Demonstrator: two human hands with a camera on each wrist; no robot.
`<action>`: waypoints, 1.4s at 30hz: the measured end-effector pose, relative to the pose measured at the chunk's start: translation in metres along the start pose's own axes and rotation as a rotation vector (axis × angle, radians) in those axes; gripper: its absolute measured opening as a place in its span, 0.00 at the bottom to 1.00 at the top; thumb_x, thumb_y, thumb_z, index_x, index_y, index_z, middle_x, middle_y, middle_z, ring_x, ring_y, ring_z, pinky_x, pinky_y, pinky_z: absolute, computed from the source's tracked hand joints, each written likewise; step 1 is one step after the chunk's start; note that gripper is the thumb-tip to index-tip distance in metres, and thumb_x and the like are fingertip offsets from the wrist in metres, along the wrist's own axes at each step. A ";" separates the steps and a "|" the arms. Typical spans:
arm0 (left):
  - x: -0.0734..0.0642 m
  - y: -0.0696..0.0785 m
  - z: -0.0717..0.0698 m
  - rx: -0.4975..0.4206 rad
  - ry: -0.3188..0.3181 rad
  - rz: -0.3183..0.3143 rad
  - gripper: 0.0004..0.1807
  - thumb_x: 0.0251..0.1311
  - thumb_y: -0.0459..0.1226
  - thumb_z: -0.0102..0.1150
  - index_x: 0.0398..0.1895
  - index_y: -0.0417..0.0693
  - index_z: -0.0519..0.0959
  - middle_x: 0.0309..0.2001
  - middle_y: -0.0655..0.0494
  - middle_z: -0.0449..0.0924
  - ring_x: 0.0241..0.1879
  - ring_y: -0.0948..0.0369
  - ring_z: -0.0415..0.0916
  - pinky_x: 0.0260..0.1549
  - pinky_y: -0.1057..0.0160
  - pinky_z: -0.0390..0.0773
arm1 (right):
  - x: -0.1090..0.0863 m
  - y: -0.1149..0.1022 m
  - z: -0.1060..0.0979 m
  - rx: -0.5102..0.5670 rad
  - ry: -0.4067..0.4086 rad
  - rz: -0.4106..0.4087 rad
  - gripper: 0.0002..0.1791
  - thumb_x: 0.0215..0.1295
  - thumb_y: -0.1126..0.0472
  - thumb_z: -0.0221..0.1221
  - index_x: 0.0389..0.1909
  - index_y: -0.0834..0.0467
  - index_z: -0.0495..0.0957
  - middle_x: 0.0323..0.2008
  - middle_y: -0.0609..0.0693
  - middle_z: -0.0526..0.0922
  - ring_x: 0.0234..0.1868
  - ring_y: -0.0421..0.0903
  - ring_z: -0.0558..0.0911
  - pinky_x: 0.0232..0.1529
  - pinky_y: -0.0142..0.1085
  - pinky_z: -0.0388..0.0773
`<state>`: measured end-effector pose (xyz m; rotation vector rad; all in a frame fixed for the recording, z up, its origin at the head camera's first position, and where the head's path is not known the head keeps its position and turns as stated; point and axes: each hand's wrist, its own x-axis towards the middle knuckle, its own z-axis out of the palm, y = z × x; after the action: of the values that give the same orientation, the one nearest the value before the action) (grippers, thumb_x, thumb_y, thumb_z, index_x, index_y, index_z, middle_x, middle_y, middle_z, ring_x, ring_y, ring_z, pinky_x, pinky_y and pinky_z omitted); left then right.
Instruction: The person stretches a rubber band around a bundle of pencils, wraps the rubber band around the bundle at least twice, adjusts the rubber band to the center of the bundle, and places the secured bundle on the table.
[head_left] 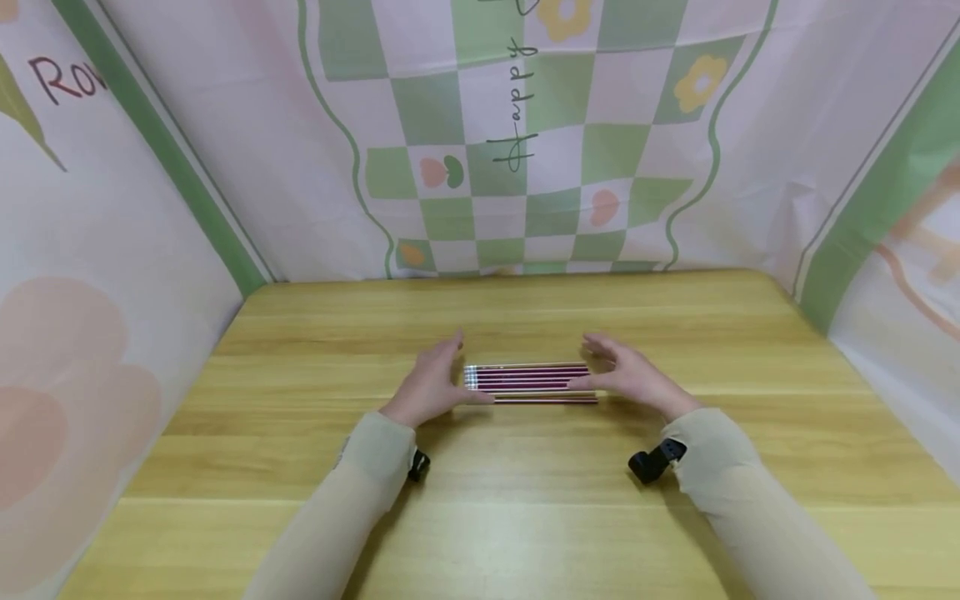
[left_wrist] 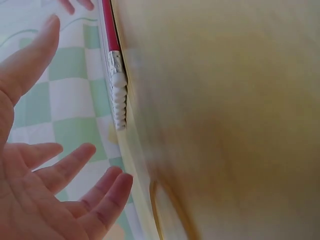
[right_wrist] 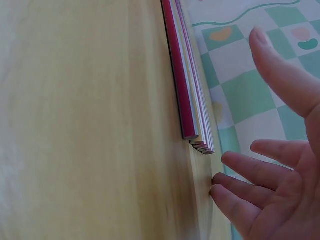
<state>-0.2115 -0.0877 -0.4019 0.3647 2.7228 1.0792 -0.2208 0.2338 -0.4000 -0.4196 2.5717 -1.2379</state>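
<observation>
the step in hand looks to be bringing both hands up to a flat row of eraser-tipped pencils [head_left: 525, 377], perhaps to gather or square it. the row lies crosswise on the wood-grain counter [head_left: 510, 508], between the two hands, its white erasers [left_wrist: 119, 92] toward the person's left. the pencil nearest the person [head_left: 546, 401] seems set slightly apart from the rest.

the left hand [head_left: 429, 385] is spread wide by the eraser ends, thumb well away from the fingers, and holds nothing. the right hand [head_left: 636, 382] is opened just as wide at the opposite ends, its palm also free of any pencil. from overhead both thumbs overlap the row, but the wrist views show the hands apart from the pencils.

the next move probably calls for the hands to close in evenly from both sides, keeping the pencils flat; too hard a push could make them roll or splay.
</observation>
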 end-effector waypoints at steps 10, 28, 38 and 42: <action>0.008 0.005 0.004 0.044 -0.077 0.035 0.57 0.45 0.50 0.78 0.76 0.43 0.57 0.73 0.46 0.64 0.73 0.46 0.59 0.72 0.46 0.60 | 0.002 -0.003 0.005 -0.014 0.009 -0.022 0.47 0.57 0.54 0.71 0.69 0.73 0.60 0.66 0.70 0.70 0.67 0.69 0.68 0.68 0.59 0.64; 0.017 0.004 0.006 0.112 -0.132 0.012 0.45 0.45 0.41 0.80 0.69 0.43 0.69 0.72 0.43 0.63 0.73 0.42 0.53 0.72 0.43 0.58 | 0.013 0.003 0.011 -0.198 0.010 -0.082 0.48 0.41 0.55 0.79 0.64 0.70 0.71 0.63 0.70 0.71 0.66 0.71 0.64 0.67 0.65 0.56; 0.020 0.005 0.005 0.133 -0.145 0.026 0.43 0.45 0.43 0.79 0.67 0.41 0.72 0.68 0.44 0.68 0.69 0.43 0.58 0.69 0.45 0.63 | 0.014 -0.003 0.016 -0.246 -0.009 -0.074 0.45 0.40 0.57 0.79 0.61 0.68 0.73 0.61 0.69 0.68 0.60 0.67 0.61 0.60 0.62 0.58; 0.020 0.006 0.003 0.141 -0.153 0.019 0.42 0.45 0.44 0.79 0.66 0.41 0.73 0.67 0.43 0.68 0.68 0.43 0.59 0.69 0.45 0.63 | 0.015 -0.002 0.017 -0.238 0.003 -0.068 0.42 0.41 0.57 0.78 0.60 0.67 0.74 0.61 0.68 0.69 0.60 0.66 0.62 0.60 0.61 0.59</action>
<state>-0.2290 -0.0757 -0.4017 0.4754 2.6703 0.8284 -0.2283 0.2152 -0.4098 -0.5571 2.7384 -0.9544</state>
